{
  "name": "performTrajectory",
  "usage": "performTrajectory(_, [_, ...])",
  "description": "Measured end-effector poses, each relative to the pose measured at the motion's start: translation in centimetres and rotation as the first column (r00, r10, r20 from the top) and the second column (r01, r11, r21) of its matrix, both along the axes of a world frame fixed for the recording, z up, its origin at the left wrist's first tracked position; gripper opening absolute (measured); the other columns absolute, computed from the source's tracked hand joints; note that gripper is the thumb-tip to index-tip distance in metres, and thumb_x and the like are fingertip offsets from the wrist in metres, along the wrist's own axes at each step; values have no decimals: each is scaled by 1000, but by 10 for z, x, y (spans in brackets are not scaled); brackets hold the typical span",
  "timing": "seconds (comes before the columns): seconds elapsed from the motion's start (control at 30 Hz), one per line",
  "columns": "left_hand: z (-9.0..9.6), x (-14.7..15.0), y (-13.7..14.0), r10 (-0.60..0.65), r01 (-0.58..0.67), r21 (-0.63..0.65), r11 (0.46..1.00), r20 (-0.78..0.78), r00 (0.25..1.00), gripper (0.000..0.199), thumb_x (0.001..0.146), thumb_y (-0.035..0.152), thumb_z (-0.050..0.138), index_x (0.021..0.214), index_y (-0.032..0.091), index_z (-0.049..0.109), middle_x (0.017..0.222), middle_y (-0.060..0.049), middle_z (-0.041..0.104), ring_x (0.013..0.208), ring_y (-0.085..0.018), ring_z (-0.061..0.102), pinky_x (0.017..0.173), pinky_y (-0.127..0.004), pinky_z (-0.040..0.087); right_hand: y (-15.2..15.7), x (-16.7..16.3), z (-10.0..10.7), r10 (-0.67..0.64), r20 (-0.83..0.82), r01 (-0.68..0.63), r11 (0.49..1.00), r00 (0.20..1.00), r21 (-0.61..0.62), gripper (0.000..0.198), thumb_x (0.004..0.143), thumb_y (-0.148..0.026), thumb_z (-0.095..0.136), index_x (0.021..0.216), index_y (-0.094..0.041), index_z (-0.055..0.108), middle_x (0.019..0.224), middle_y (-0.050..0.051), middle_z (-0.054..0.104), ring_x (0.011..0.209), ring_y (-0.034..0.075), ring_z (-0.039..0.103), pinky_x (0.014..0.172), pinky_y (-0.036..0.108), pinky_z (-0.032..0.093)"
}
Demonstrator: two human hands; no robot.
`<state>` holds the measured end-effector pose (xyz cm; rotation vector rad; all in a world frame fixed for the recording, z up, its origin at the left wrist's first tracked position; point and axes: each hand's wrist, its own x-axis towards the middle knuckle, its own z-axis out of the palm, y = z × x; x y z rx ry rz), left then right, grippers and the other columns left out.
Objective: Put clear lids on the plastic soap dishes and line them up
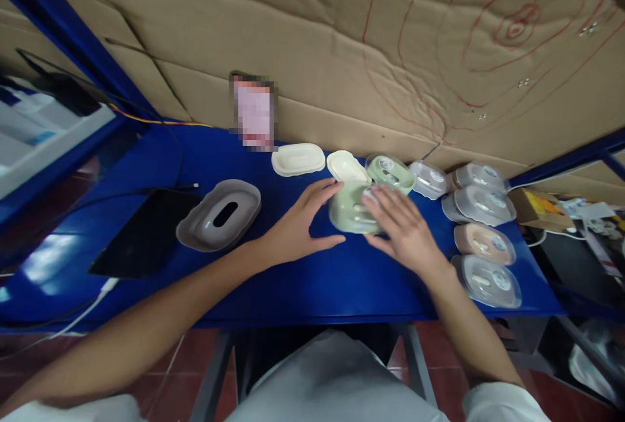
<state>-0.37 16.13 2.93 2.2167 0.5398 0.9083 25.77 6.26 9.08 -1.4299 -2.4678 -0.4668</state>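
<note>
A pale green plastic box (347, 208) with a clear lid is in front of me at the middle of the table. My right hand (398, 223) grips its right end, fingers over the top and thumb at the near edge. A small whitish patch, perhaps a label, shows by those fingertips. At the box's left end my left hand (305, 223) is open, thumb and fingers spread apart. Its fingertips are close to the box; I cannot tell whether they touch. Just behind stand a cream tray (347, 167) and another lidded green box (390, 173).
Another cream tray (297, 159) and a grey slotted tray (219, 217) lie to the left, near a black flat panel (146, 233) with cables. Several lidded boxes line the right, including a pinkish one (484, 244). A phone-like object (254, 112) leans on the cardboard wall (312, 70).
</note>
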Motion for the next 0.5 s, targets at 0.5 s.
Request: performTrajectory(0.5, [-1,3,-14,11,29,245,969,-157,987,35,109,29,57,142,21,64,155,-17,56,146,-32,57,122,-55,52,63,156,-42,-734,-167,746,666,659,14,67,97,-26,53,164,-19,47,170,19,46,159,38,38,126,71,28])
